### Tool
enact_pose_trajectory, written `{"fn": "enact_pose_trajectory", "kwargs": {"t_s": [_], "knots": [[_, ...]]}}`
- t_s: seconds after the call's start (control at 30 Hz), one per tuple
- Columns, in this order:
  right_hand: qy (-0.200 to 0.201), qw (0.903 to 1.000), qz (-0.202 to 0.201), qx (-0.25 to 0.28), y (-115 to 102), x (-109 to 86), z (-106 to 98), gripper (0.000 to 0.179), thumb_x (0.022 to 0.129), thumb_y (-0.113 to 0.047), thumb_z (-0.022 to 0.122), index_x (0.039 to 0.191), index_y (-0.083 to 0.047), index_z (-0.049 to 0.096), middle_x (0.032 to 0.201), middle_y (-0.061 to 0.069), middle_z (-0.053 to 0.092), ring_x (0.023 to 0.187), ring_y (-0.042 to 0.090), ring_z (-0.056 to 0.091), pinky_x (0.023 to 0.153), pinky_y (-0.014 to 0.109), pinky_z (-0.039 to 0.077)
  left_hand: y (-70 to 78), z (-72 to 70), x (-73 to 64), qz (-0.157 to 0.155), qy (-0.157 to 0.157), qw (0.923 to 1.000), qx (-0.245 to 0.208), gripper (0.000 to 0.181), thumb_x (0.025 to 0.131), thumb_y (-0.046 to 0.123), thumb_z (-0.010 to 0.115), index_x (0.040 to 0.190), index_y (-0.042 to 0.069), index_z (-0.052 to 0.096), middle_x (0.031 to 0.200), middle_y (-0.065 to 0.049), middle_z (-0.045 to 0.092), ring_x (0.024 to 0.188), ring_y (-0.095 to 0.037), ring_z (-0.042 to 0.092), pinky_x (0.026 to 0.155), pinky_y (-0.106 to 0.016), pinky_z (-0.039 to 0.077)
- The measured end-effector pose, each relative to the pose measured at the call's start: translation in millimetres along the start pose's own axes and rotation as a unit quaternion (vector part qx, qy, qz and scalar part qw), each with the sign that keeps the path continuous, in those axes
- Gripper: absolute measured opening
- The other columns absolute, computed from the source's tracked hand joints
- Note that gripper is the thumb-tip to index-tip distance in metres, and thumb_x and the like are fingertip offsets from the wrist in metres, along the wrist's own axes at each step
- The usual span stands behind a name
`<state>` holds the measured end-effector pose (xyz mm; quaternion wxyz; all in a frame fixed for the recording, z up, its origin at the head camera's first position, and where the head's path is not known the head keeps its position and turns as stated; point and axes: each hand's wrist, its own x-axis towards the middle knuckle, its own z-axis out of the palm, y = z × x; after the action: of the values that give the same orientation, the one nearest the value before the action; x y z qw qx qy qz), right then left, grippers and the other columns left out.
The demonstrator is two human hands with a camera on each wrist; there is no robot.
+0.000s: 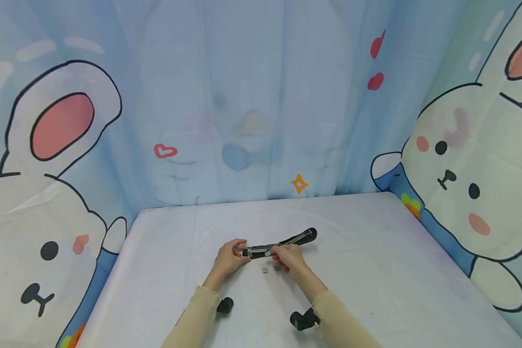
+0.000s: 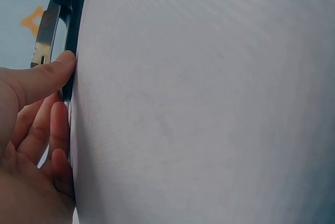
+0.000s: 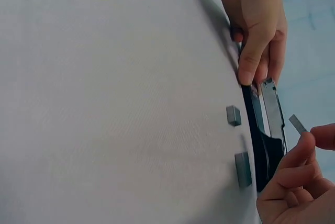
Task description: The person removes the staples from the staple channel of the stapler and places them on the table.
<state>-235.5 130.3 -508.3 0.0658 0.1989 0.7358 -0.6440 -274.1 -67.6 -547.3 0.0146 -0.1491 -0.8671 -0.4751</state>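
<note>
A black stapler (image 1: pixel 306 237) lies on the white table, its top arm swung open and raised toward the right. My left hand (image 1: pixel 230 258) grips the left end of the base, thumb on the near side and fingers behind, as the left wrist view also shows. Between thumb and index finger, my right hand (image 3: pixel 296 187) pinches a short strip of staples (image 3: pixel 297 123), held close over the open metal magazine (image 3: pixel 271 108). Two more staple pieces, a small block (image 3: pixel 233 115) and a longer one (image 3: pixel 243 169), lie on the cloth in front of the stapler.
A white cloth (image 1: pixel 165 290) covers the table. Behind it hangs a blue curtain (image 1: pixel 243 96) printed with rabbits and hearts. Black wrist devices (image 1: pixel 304 319) sit at both beige sleeves (image 1: pixel 343 319).
</note>
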Motion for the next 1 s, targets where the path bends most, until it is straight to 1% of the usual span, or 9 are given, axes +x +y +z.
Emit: {"fn": "enact_pose_trajectory", "kwargs": {"t_s": [0.17, 0.33, 0.43, 0.63, 0.83, 1.0], "knots": [[0.006, 0.9999, 0.006, -0.014, 6.4, -0.5, -12.1, 0.011, 0.082, -0.012, 0.064, 0.082, -0.003, 0.069, 0.066, -0.002, 0.061, 0.055, 0.008, 0.053, 0.052, 0.024, 0.037, -0.1, -0.6, 0.2, -0.003, 0.001, 1.0000, 0.003, 0.051, 0.073, 0.004, 0.083, 0.121, 0.001, 0.067, 0.104, -0.012, 0.073, 0.074, -0.013, 0.057, 0.067, -0.029, 0.045], [0.004, 0.9999, 0.009, -0.004, 13.2, 1.0, -23.5, 0.009, 0.082, -0.009, 0.063, 0.081, -0.001, 0.067, 0.063, -0.001, 0.061, 0.054, 0.008, 0.054, 0.051, 0.023, 0.038, -0.6, -0.8, 0.7, -0.009, 0.001, 1.0000, 0.004, 0.051, 0.073, 0.004, 0.083, 0.122, 0.002, 0.066, 0.105, -0.012, 0.073, 0.076, -0.015, 0.059, 0.068, -0.030, 0.046], [0.003, 0.9999, 0.012, -0.009, 17.4, 0.5, -28.5, 0.010, 0.083, -0.009, 0.062, 0.083, 0.001, 0.067, 0.063, 0.000, 0.061, 0.052, 0.008, 0.053, 0.049, 0.022, 0.037, -1.2, -0.8, 0.6, -0.014, 0.001, 0.9999, 0.005, 0.051, 0.073, 0.004, 0.083, 0.121, 0.002, 0.066, 0.104, -0.012, 0.073, 0.077, -0.016, 0.059, 0.069, -0.030, 0.046], [0.006, 0.9995, 0.014, -0.027, 23.6, -0.8, -32.7, 0.014, 0.083, -0.009, 0.062, 0.078, 0.002, 0.069, 0.062, 0.001, 0.059, 0.049, 0.008, 0.046, 0.046, 0.021, 0.034, -0.6, -0.9, -0.2, -0.014, 0.000, 0.9999, 0.007, 0.051, 0.073, 0.004, 0.083, 0.121, 0.002, 0.067, 0.104, -0.011, 0.073, 0.077, -0.015, 0.059, 0.069, -0.030, 0.046], [0.015, 0.9995, 0.008, -0.027, 25.7, 0.7, -35.9, 0.013, 0.083, -0.008, 0.062, 0.080, 0.002, 0.069, 0.064, 0.000, 0.060, 0.050, 0.007, 0.047, 0.048, 0.020, 0.036, 1.4, -1.2, -0.6, -0.009, -0.002, 1.0000, 0.002, 0.051, 0.074, 0.005, 0.082, 0.122, 0.001, 0.066, 0.105, -0.012, 0.073, 0.077, -0.016, 0.060, 0.069, -0.030, 0.046], [0.026, 0.9988, 0.004, -0.040, 29.7, 3.1, -38.0, 0.014, 0.085, -0.007, 0.061, 0.083, 0.004, 0.069, 0.063, 0.001, 0.061, 0.050, 0.007, 0.047, 0.047, 0.020, 0.037, 2.3, -1.0, -0.7, -0.008, -0.003, 1.0000, -0.002, 0.051, 0.073, 0.004, 0.082, 0.122, 0.001, 0.066, 0.105, -0.012, 0.073, 0.077, -0.016, 0.060, 0.069, -0.030, 0.046]]}}
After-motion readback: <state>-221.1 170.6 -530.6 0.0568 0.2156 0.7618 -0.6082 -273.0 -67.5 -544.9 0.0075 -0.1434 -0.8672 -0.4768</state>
